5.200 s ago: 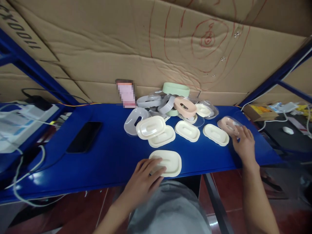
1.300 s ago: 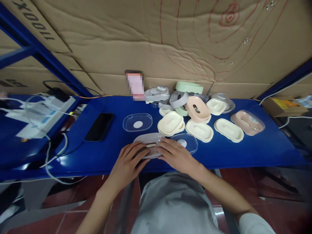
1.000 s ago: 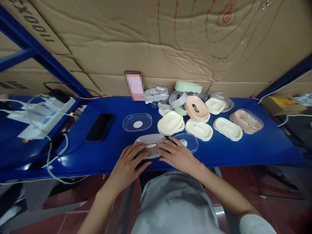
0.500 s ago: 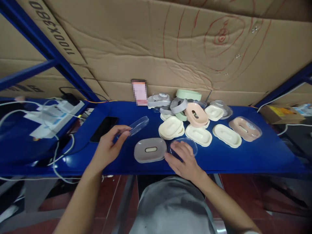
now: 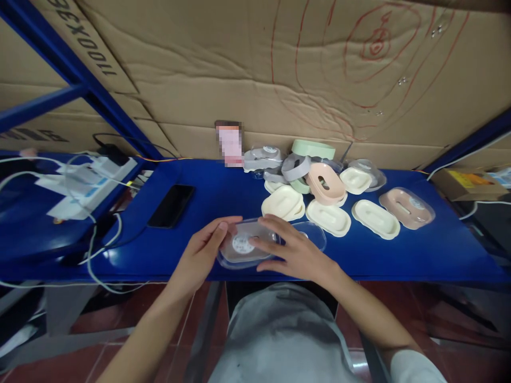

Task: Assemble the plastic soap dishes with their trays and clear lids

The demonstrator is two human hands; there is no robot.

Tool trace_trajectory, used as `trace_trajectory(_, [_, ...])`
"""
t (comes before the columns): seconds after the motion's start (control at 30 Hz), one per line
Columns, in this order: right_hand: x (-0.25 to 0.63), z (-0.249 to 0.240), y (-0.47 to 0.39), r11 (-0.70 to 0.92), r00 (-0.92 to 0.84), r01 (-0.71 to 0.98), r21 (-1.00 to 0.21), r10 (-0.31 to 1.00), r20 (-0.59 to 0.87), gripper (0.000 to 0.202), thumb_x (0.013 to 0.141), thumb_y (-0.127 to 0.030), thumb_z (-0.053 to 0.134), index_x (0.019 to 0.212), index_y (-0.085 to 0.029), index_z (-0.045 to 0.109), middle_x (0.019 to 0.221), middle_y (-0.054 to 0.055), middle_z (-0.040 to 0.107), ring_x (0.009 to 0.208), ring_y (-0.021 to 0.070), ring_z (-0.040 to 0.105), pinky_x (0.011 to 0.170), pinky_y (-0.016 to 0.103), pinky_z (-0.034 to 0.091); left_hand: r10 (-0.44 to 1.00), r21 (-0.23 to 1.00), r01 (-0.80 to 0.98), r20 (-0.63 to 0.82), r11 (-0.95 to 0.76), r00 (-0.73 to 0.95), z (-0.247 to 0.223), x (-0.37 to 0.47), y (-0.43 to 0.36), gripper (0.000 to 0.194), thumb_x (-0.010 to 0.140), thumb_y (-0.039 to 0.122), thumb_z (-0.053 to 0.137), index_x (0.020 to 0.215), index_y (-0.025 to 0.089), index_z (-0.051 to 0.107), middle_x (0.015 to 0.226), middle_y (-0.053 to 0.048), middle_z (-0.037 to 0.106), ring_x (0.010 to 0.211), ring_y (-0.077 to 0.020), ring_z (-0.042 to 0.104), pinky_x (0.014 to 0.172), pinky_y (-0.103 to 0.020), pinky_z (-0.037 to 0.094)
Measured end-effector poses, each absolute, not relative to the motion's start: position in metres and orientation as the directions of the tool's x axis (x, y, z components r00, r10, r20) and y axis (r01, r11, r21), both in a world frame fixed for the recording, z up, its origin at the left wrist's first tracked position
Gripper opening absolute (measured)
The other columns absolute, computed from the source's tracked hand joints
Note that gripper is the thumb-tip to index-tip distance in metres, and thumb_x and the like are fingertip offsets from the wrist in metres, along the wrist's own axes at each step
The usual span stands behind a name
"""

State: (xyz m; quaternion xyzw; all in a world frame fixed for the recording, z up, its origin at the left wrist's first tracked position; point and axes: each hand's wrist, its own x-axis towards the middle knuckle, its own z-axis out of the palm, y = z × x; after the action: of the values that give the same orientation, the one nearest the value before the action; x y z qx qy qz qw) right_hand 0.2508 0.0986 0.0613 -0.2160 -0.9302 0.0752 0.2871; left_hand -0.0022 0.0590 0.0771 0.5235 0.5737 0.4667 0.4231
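Note:
My left hand pinches the left edge of a clear plastic lid with a round white sticker on it. The lid lies over the grey oval soap dish, which shows through it; whether it is fully seated I cannot tell. Across its right side reaches my right hand, fingers spread, with the fingertips over or touching the lid. A second clear lid lies just beyond the right hand, partly covered by it.
Behind are cream trays, a peach dish, a grey ring-shaped part and a green part. A lidded pinkish dish sits at right. A black phone and a power strip with cables are on the left.
My left hand has brought the clear lid right and down over the grey dish. My right hand has moved left off the second lid, onto the covered dish.

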Motion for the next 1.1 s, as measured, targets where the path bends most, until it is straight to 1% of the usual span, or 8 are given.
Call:
trace_trajectory(0.03, [0.249, 0.059, 0.101, 0.872, -0.716, 0.388, -0.300, 0.490, 0.498, 0.052, 0.102, -0.049, 0.069, 0.148, -0.025, 0.063, 0.165, 0.015, 0.048, 0.158, 0.0273, 0.040, 0.125, 0.049, 0.046, 0.988, 0.924, 0.372, 0.126, -0.086, -0.085, 0.076, -0.003, 0.059, 0.051, 0.104, 0.062, 0.054, 0.132, 0.024, 0.074, 0.123, -0.011, 0.071, 0.110, -0.0241, 0.068, 0.096, -0.037, 0.057])
trace_trajectory(0.1, [0.245, 0.055, 0.104, 0.827, -0.681, 0.444, -0.344, 0.561, 0.471, 0.051, 0.104, -0.048, 0.066, 0.149, -0.023, 0.062, 0.164, 0.016, 0.049, 0.155, 0.0282, 0.044, 0.123, 0.049, 0.048, 0.956, 0.737, 0.633, 0.294, -0.238, 0.018, 0.073, -0.005, 0.057, 0.049, 0.110, 0.054, 0.046, 0.148, 0.029, 0.063, 0.157, -0.012, 0.054, 0.145, -0.0307, 0.052, 0.120, -0.051, 0.043])
trace_trajectory(0.17, [0.242, 0.051, 0.105, 0.814, -0.694, 0.478, -0.329, 0.580, 0.427, 0.051, 0.105, -0.048, 0.064, 0.150, -0.022, 0.062, 0.163, 0.018, 0.050, 0.153, 0.0297, 0.047, 0.123, 0.051, 0.047, 0.932, 0.566, 0.751, 0.311, -0.340, 0.187, 0.064, -0.009, 0.052, 0.053, 0.111, 0.051, 0.045, 0.160, 0.033, 0.048, 0.172, -0.012, 0.036, 0.160, -0.0348, 0.034, 0.127, -0.060, 0.032])
trace_trajectory(0.27, [0.240, 0.044, 0.105, 0.827, -0.745, 0.503, -0.249, 0.562, 0.360, 0.053, 0.108, -0.046, 0.058, 0.156, -0.024, 0.056, 0.166, 0.018, 0.048, 0.156, 0.0302, 0.044, 0.126, 0.054, 0.041, 0.899, 0.424, 0.795, 0.265, -0.434, 0.350, 0.041, -0.017, 0.042, 0.073, 0.106, 0.055, 0.056, 0.170, 0.036, 0.026, 0.177, -0.014, 0.027, 0.162, -0.0404, 0.028, 0.124, -0.067, 0.035])
trace_trajectory(0.43, [0.238, 0.042, 0.103, 0.858, -0.809, 0.500, -0.114, 0.510, 0.291, 0.063, 0.107, -0.052, 0.057, 0.164, -0.028, 0.044, 0.172, 0.016, 0.039, 0.160, 0.0302, 0.038, 0.130, 0.055, 0.033, 0.881, 0.388, 0.817, 0.383, -0.426, 0.277, 0.011, -0.017, 0.031, 0.080, 0.104, 0.047, 0.064, 0.171, 0.035, 0.023, 0.173, -0.017, 0.032, 0.156, -0.0386, 0.041, 0.119, -0.060, 0.047])
trace_trajectory(0.73, [0.233, 0.035, 0.085, 0.838, -0.816, 0.538, 0.089, 0.491, 0.304, 0.084, 0.098, -0.059, 0.069, 0.168, -0.026, 0.036, 0.169, 0.021, 0.041, 0.153, 0.0364, 0.048, 0.127, 0.054, 0.039, 0.819, 0.282, 0.819, 0.461, -0.500, 0.341, 0.010, -0.020, 0.022, 0.080, 0.101, 0.036, 0.070, 0.169, 0.034, 0.028, 0.168, -0.021, 0.038, 0.150, -0.0415, 0.048, 0.113, -0.063, 0.052])
trace_trajectory(0.93, [0.229, 0.032, 0.072, 0.842, -0.816, 0.530, 0.099, 0.475, 0.329, 0.091, 0.096, -0.058, 0.072, 0.169, -0.021, 0.032, 0.167, 0.025, 0.043, 0.148, 0.0358, 0.054, 0.124, 0.050, 0.045, 0.814, 0.280, 0.814, 0.465, -0.509, 0.348, 0.011, -0.027, 0.011, 0.081, 0.100, 0.032, 0.071, 0.169, 0.036, 0.028, 0.170, -0.020, 0.036, 0.150, -0.0425, 0.046, 0.113, -0.064, 0.052])
trace_trajectory(1.1, [0.228, 0.025, 0.072, 0.851, -0.796, 0.525, 0.022, 0.482, 0.366, 0.081, 0.101, -0.055, 0.066, 0.167, -0.019, 0.037, 0.167, 0.025, 0.044, 0.149, 0.0355, 0.053, 0.125, 0.052, 0.045, 0.843, 0.332, 0.803, 0.407, -0.495, 0.351, 0.016, -0.032, 0.011, 0.078, 0.101, 0.034, 0.070, 0.168, 0.041, 0.029, 0.172, -0.016, 0.033, 0.153, -0.0409, 0.043, 0.116, -0.063, 0.049])
